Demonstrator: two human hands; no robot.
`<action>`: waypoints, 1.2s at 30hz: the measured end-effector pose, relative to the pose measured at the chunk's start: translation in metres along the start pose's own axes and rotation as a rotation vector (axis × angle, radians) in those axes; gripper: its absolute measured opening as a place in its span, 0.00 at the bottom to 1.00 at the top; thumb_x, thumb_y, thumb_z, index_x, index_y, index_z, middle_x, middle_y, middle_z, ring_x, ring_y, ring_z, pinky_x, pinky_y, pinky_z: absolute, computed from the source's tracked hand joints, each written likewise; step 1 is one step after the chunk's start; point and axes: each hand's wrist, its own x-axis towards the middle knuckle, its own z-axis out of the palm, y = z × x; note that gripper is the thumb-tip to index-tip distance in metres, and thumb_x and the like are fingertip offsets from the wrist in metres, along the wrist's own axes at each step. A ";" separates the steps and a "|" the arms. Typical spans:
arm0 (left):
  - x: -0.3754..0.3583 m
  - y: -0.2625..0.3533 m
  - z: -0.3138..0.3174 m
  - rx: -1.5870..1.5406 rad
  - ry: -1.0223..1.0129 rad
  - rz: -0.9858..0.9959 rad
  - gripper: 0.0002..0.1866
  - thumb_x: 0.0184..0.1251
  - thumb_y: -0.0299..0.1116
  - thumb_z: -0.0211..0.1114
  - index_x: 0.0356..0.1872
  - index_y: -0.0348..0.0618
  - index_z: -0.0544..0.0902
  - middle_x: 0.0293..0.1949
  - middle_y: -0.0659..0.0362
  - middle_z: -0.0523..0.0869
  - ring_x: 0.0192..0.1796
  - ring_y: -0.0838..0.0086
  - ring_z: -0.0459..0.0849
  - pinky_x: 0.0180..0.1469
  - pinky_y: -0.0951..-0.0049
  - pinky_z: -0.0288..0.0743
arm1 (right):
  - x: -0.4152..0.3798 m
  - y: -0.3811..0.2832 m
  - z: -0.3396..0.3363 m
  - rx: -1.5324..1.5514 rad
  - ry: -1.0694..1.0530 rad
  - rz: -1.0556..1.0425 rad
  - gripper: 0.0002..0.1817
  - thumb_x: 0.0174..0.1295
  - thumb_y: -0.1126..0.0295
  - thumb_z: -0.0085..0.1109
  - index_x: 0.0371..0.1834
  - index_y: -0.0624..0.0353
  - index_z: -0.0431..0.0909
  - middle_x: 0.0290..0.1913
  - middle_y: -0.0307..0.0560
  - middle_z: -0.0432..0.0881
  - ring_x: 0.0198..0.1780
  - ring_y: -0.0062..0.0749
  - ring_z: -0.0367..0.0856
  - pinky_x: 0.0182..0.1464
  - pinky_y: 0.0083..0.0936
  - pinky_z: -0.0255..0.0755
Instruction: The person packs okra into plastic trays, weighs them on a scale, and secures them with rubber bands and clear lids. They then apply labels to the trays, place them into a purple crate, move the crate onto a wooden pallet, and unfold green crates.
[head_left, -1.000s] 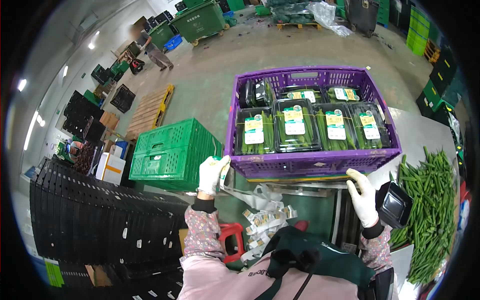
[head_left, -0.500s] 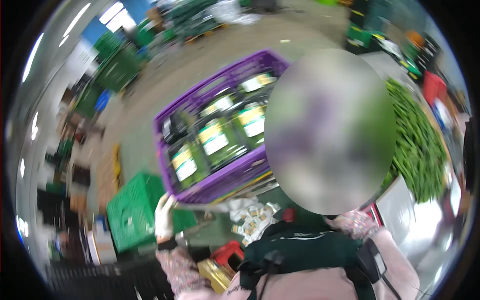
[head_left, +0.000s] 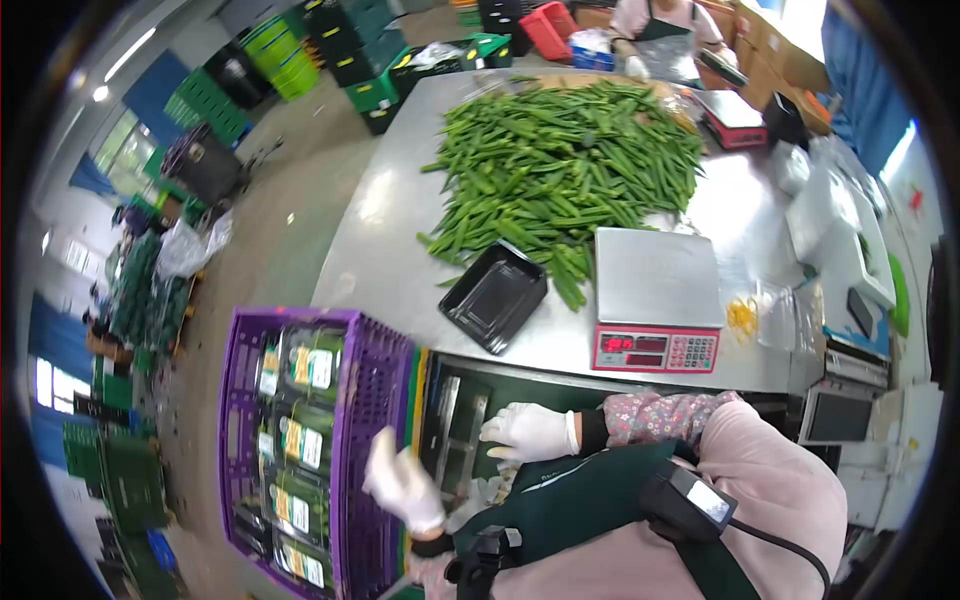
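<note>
My left hand [head_left: 403, 487], in a white glove, is beside the right wall of a purple crate [head_left: 375, 400]. Its fingers point up, apart and holding nothing visible. Inside the crate stand several black trays of green pods with white and yellow labels [head_left: 305, 443]. My right hand [head_left: 532, 433], also white-gloved, hovers over a dark green recess at the table's front edge. Its fingers are bent and close together; whatever they may hold is hidden. Just below it lie pale, crumpled-looking pieces [head_left: 482, 495], partly covered by my apron.
A steel table [head_left: 385, 230] bears a large heap of okra [head_left: 575, 160], a black plastic tray [head_left: 497, 295] and a red-fronted scale [head_left: 657, 300]. Another scale [head_left: 733, 115] sits farther back. A co-worker [head_left: 668, 40] stands at the far end. Stacked crates [head_left: 350, 40] stand at back left.
My view has swung right, bringing the whole table into sight. My left hand has left the purple crate's corner. My right hand has moved from the scale's side to the recess.
</note>
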 end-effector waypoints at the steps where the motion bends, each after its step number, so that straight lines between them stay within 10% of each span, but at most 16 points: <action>1: 0.006 -0.001 0.040 -0.001 -0.162 0.138 0.16 0.63 0.20 0.62 0.53 0.31 0.82 0.51 0.46 0.85 0.54 0.55 0.82 0.60 0.62 0.73 | -0.011 0.008 -0.004 -0.024 -0.015 0.039 0.17 0.65 0.56 0.57 0.43 0.59 0.81 0.40 0.47 0.83 0.43 0.43 0.81 0.48 0.37 0.75; 7: 0.028 -0.030 0.236 0.168 -0.411 0.473 0.14 0.69 0.37 0.62 0.46 0.39 0.86 0.45 0.51 0.88 0.49 0.60 0.85 0.59 0.59 0.72 | -0.083 0.052 -0.050 -0.068 0.119 0.202 0.16 0.64 0.57 0.57 0.42 0.60 0.81 0.39 0.47 0.83 0.42 0.43 0.82 0.47 0.37 0.75; 13: 0.044 -0.024 0.254 0.130 -0.612 0.390 0.09 0.65 0.37 0.65 0.35 0.46 0.90 0.31 0.59 0.89 0.36 0.69 0.86 0.55 0.67 0.70 | -0.155 0.098 -0.087 -0.086 0.197 0.396 0.16 0.63 0.56 0.60 0.42 0.59 0.81 0.34 0.49 0.82 0.37 0.44 0.82 0.42 0.37 0.75; 20: 0.061 -0.031 0.261 0.032 -0.661 0.198 0.06 0.61 0.30 0.67 0.30 0.37 0.88 0.26 0.48 0.84 0.30 0.55 0.83 0.36 0.60 0.75 | -0.203 0.141 -0.135 0.015 0.219 0.465 0.15 0.62 0.58 0.59 0.41 0.59 0.81 0.36 0.48 0.83 0.40 0.44 0.82 0.45 0.39 0.75; 25: 0.048 -0.030 0.262 0.230 -0.619 0.257 0.06 0.61 0.31 0.68 0.31 0.39 0.89 0.31 0.49 0.87 0.37 0.55 0.85 0.45 0.59 0.76 | -0.229 0.174 -0.188 0.145 0.327 0.464 0.12 0.63 0.61 0.59 0.40 0.58 0.82 0.37 0.50 0.84 0.41 0.45 0.83 0.46 0.39 0.75; 31: 0.040 -0.010 0.262 0.335 -0.587 0.277 0.07 0.63 0.30 0.66 0.35 0.37 0.87 0.29 0.48 0.84 0.36 0.50 0.82 0.43 0.54 0.73 | -0.335 0.321 -0.282 0.323 1.277 0.909 0.20 0.65 0.65 0.62 0.56 0.65 0.78 0.50 0.55 0.84 0.55 0.38 0.81 0.58 0.29 0.73; 36: 0.034 -0.002 0.261 0.413 -0.598 0.207 0.08 0.64 0.29 0.65 0.38 0.37 0.87 0.34 0.47 0.86 0.40 0.50 0.82 0.48 0.55 0.74 | -0.518 0.507 -0.342 0.079 1.784 1.577 0.26 0.59 0.56 0.66 0.43 0.75 0.81 0.45 0.59 0.85 0.51 0.44 0.81 0.54 0.37 0.71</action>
